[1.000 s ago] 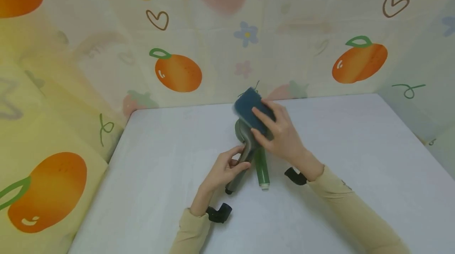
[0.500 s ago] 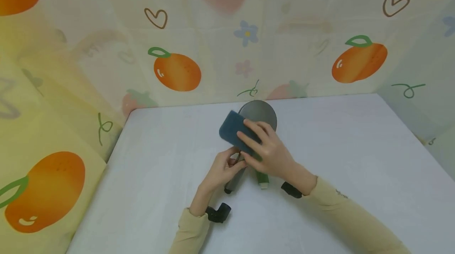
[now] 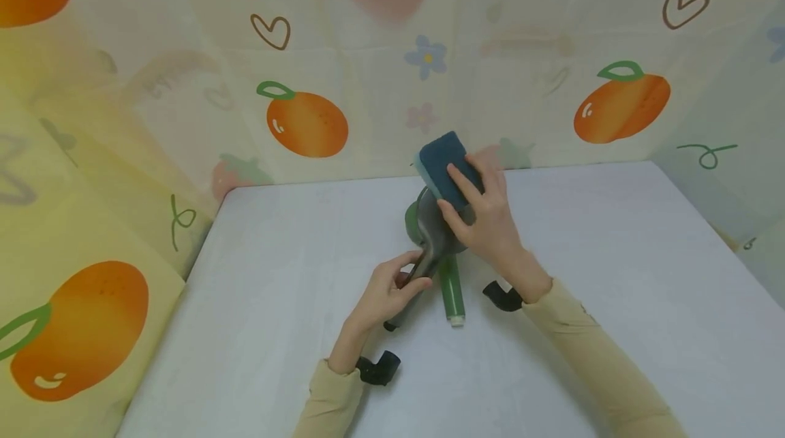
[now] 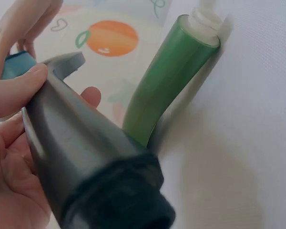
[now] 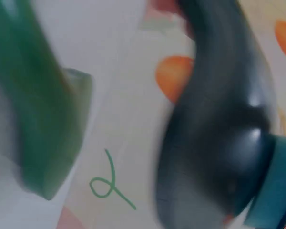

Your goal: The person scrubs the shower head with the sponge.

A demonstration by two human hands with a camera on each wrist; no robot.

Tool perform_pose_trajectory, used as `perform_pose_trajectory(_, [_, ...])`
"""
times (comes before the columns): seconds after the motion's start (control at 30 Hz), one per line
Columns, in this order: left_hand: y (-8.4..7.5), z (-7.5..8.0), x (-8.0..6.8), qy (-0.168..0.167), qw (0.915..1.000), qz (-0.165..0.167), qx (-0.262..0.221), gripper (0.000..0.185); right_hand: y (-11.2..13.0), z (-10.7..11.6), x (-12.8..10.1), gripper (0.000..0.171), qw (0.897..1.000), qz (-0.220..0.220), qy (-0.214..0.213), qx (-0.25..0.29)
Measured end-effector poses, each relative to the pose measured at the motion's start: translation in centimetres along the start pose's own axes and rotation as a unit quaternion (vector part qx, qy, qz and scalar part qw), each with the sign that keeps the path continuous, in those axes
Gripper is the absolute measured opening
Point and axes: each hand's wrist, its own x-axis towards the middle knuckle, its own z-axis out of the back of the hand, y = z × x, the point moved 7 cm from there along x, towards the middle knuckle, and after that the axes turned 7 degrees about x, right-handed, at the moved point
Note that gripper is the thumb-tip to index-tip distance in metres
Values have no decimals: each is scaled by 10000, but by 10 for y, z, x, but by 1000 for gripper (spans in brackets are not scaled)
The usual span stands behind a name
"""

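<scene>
Sponge (image 3: 445, 167) and right hand (image 3: 484, 223) hide most of the shower head (image 3: 429, 237).

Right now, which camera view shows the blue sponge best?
The head view: the blue sponge shows almost whole, pressed by the right hand against the grey shower head, whose handle the left hand holds. The left wrist view catches only a corner, and the right wrist view a blurred edge at its lower right.
</scene>
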Motion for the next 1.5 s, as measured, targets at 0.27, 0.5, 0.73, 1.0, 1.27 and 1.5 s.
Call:
perform_pose_trajectory(0.27, [2,10,0,-241,9949,-30,-980,35,45,-24,-38,40,9835,1491,991,253])
perform_pose_trajectory(0.5, [4,5,2,20,9862,-122,-1654,44,13,0,-17,46,9964,567,511,370])
perform_pose_trajectory(0.73, [2,3,0,-25,9830,-228,-1824,47,-21,24,-4,46,9974,-538,-423,209])
perform_pose_trajectory(1.0, [2,5,1,-142,9849,-325,-1693,44,32,-4,-28,43,9936,885,618,332])
perform_pose_trajectory(1.27, [-1,6,2,-175,9847,-376,-1693,43,21,-4,-12,42,9907,1027,638,621])
perform_pose_trajectory(1.5, [0,3,1,-95,9813,-339,-1895,49,-25,17,2,45,9980,-561,-270,87])
